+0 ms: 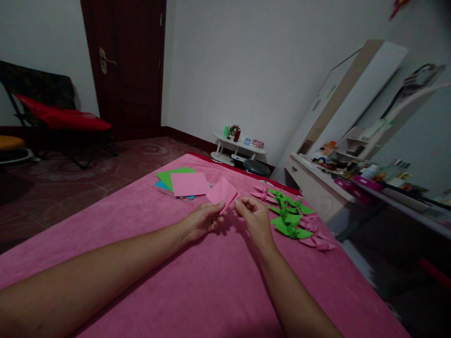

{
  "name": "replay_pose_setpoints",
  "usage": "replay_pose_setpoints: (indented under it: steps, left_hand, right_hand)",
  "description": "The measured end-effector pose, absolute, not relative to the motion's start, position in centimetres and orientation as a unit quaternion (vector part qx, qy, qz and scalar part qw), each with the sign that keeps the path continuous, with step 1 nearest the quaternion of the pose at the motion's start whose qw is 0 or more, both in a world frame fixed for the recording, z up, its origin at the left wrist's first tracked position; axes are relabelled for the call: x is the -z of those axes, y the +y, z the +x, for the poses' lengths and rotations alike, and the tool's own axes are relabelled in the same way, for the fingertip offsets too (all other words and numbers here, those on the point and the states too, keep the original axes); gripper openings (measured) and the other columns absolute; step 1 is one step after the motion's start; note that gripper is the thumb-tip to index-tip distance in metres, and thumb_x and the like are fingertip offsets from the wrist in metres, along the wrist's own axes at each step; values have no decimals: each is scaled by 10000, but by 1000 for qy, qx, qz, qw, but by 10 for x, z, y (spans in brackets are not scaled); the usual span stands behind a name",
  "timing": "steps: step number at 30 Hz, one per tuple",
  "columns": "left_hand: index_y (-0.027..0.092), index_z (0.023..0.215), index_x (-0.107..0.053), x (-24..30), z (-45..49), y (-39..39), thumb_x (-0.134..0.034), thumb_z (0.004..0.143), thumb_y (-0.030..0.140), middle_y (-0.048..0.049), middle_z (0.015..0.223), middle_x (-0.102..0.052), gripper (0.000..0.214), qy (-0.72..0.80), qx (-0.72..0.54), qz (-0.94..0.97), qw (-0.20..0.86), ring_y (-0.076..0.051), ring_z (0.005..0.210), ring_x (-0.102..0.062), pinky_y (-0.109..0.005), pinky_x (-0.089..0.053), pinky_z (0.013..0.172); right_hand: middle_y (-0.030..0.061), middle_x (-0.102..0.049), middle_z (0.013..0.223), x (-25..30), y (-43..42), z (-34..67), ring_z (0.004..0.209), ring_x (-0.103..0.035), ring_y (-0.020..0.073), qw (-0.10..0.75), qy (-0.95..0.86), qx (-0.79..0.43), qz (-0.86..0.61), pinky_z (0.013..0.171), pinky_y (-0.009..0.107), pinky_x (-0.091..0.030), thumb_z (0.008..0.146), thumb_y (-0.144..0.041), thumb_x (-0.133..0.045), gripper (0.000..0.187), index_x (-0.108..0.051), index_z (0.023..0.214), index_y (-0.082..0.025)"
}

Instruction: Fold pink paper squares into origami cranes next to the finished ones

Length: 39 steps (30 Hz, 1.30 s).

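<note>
A partly folded sheet of pink origami paper (222, 190) is held up over the pink cloth, creases showing on its face. My left hand (207, 219) is closed on its lower left corner, thumb on top. My right hand (254, 217) has its fingers pinched together at the paper's right edge; the fingertips seem to touch that edge. Beyond my left hand lies a stack of square paper, with a pink sheet (190, 183) over green sheets (165, 179) and blue ones. To the right of my right hand sit several folded green paper cranes (291, 225) and pink paper cranes (317, 237).
The pink cloth (169, 291) covers the surface under my arms. Past its far edge stands a low white shelf (239, 143). A dressing table (319, 183) crowded with bottles is on the right. A folding chair (63, 117) and a dark door (128, 70) are at the left.
</note>
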<state>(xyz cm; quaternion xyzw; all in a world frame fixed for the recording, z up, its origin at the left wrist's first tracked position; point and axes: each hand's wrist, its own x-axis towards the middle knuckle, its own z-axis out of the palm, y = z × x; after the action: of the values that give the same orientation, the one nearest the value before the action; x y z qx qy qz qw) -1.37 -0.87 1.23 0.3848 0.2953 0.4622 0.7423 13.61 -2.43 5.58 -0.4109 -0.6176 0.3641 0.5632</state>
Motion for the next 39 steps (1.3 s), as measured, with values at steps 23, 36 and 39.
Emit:
replay_pose_setpoints:
  steps: [23,36,39]
  left_hand:
    - [97,655,-610,-17,-6,-20,-745,626,375,-16,553,-579,310,336,-553,470,601,-90,476,-483,-206,-369,475]
    - [96,719,-648,-9,-5,-18,-735,645,341,-33,637,-628,270,276,-538,466,646,-72,491,-482,-187,-336,467]
    - [92,729,-649,-7,-5,-16,-722,660,359,-41,663,-625,286,275,-530,470,650,-70,509,-474,-190,-331,485]
  right_hand:
    - [-13,-564,548,-41,-30,120,496,-472,106,569,-600,-343,-446,475,214,-363,672,-308,-661,181,-602,620,-144]
    - [-37,-497,476,-29,-26,123,450,-422,95,576,-583,-363,-445,460,219,-329,747,-371,-610,311,-545,531,-158]
    - [-32,-497,478,-29,-26,123,451,-413,94,576,-586,-355,-445,462,220,-323,770,-374,-594,331,-546,526,-155]
